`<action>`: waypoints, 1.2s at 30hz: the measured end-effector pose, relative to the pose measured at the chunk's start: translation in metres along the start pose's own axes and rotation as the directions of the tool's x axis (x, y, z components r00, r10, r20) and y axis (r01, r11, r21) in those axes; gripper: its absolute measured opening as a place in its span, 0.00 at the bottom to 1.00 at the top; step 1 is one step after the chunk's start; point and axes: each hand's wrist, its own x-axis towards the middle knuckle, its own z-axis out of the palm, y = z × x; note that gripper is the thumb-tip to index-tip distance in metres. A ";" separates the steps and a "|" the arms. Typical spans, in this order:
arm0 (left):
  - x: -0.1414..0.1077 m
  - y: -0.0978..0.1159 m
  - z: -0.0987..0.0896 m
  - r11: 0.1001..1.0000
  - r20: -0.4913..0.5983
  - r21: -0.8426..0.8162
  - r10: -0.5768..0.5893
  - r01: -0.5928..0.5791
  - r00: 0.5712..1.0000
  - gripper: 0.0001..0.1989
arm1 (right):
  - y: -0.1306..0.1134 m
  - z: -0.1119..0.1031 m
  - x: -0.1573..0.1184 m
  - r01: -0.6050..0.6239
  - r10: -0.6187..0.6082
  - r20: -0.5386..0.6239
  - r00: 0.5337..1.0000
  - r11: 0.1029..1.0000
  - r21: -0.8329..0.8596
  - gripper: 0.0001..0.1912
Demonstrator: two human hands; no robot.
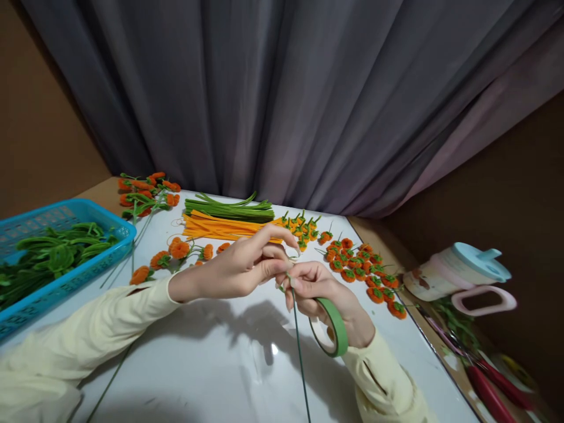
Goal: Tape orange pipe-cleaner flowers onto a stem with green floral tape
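My left hand (249, 261) and my right hand (324, 291) meet above the middle of the white table. Between the right thumb and fingers is pinched the top of a thin dark green flower stem (299, 346), which runs down toward the bottom edge of the view. A roll of green floral tape (337, 329) hangs around the fingers of that same hand. The left thumb and fingertips are pressed together at the stem's upper end. A small pale green bit shows there, but what exactly they hold is too hidden to tell.
A blue basket (127, 232) at left holds green fuzzy leaves (61, 255). Behind my hands lie green pipe cleaners (229, 210), orange-yellow pipe cleaners (224, 226) and orange flowers (178, 249). More flower heads (352, 258), a tumbler (453, 270) and red-handled pliers (489, 390) are at right.
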 end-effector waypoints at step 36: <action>0.006 -0.010 -0.011 0.930 0.112 -0.178 -0.307 0.323 0.945 0.12 | -0.010 -0.003 -0.008 -0.046 -0.006 -0.142 0.990 0.931 -0.361 0.08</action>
